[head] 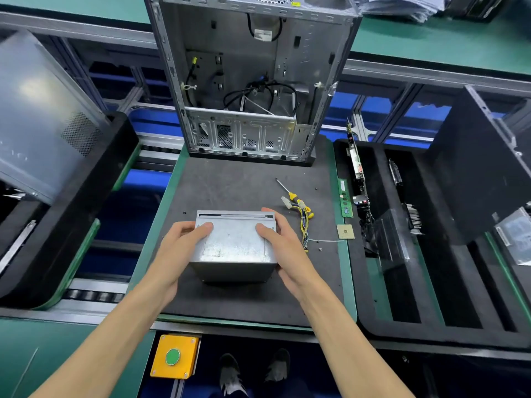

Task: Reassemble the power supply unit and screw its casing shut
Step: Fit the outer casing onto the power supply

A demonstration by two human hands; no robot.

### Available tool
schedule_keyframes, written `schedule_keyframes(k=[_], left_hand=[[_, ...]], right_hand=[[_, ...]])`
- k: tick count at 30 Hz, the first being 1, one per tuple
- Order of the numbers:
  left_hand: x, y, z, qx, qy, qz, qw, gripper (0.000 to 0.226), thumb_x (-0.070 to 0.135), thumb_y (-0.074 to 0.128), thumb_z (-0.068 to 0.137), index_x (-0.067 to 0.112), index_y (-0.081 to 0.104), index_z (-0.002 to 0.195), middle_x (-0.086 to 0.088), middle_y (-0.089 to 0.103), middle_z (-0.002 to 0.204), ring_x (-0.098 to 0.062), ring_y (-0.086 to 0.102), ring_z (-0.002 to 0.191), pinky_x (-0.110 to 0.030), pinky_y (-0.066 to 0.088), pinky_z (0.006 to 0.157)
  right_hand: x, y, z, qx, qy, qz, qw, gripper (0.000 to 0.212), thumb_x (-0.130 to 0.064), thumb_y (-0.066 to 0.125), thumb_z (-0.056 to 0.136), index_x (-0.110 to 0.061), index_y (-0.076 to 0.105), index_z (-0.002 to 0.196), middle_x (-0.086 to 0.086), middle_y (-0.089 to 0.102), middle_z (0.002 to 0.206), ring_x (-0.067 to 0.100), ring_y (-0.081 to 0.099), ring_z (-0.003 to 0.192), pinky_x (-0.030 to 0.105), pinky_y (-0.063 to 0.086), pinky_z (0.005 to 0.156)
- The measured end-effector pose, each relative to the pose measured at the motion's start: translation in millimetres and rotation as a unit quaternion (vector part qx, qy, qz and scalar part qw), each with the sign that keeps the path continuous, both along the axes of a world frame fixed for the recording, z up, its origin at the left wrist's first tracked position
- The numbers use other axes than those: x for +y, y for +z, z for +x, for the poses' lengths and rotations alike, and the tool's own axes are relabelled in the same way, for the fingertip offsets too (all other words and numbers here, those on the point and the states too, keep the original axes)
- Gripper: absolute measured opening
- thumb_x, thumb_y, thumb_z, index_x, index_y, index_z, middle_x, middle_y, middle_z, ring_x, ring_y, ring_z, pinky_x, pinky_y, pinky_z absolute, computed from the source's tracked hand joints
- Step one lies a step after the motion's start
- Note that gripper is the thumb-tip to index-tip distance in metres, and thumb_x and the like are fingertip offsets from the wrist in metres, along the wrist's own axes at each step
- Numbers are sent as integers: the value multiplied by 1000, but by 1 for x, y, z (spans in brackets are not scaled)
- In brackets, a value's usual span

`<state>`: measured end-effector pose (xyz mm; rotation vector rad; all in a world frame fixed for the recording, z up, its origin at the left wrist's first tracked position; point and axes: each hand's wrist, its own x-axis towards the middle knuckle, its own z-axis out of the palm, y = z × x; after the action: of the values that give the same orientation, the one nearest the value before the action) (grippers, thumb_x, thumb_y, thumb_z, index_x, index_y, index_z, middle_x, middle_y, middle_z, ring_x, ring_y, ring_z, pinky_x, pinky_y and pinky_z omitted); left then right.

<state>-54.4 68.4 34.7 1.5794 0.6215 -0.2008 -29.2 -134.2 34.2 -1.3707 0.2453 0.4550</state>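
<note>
Both hands, left hand and right hand, clamped round one boxy grey metal power supply unit mid-frame, one yellow-handled screwdriver right of it, dark foam mat

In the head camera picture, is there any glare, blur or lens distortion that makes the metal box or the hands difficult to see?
Head view: straight rails bow toward the edges, as wide-angle lenses do; soft glare lies on the tilted panel at left; the power supply unit, left hand and right hand are sharp and evenly lit, with faint shadows only.
</note>
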Motion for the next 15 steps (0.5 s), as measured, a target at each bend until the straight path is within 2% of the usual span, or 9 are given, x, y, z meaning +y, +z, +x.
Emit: schedule_keyframes(k=[2, 4, 7, 11, 15], left_hand=[[-4, -4, -2, -15, -11, 19, 1000, 43, 51, 64, 92, 35, 56, 131, 10, 63, 125, -12, 59, 118, -41, 43, 107], [-6, -5, -3, -21, -34, 34, 999, 53, 62, 57, 87, 45, 52, 137, 14, 53, 133, -9, 53, 125, -43, 37, 114], [-5, -4, -1, -25, -44, 48, 998, 60, 73, 51, 74, 50, 56, 129, 13, 51, 129, -6, 53, 120, -39, 39, 108], [-9, -2, -1, -30, -42, 56, 997, 63, 77, 46, 70, 51, 53, 126, 16, 49, 124, -2, 52, 117, -36, 39, 101], [-13, 0, -4, -31, -48, 60, 997, 46, 78, 40, 72, 62, 50, 114, 23, 46, 121, 5, 48, 115, -34, 35, 98]], right_hand=[[0, 0, -1, -2, -2, 2, 1000, 32, -18, 61, 101, -30, 58, 131, -2, 68, 129, 11, 68, 110, 22, 53, 80], [0, 0, 0, -5, -4, 2, 1000, 30, -19, 62, 101, -29, 59, 130, -1, 69, 129, 13, 68, 112, 22, 53, 80], [0, -2, 1, -10, -10, 0, 1000, 28, -19, 63, 101, -28, 60, 127, -2, 70, 125, 11, 69, 109, 22, 53, 79], [2, -7, 2, -23, -22, -4, 999, 25, -20, 64, 100, -28, 61, 124, -3, 71, 122, 15, 68, 115, 27, 56, 88], [3, -13, 0, -43, -22, 1, 999, 26, -22, 62, 101, -32, 61, 125, -9, 72, 117, 14, 66, 115, 27, 54, 90]])
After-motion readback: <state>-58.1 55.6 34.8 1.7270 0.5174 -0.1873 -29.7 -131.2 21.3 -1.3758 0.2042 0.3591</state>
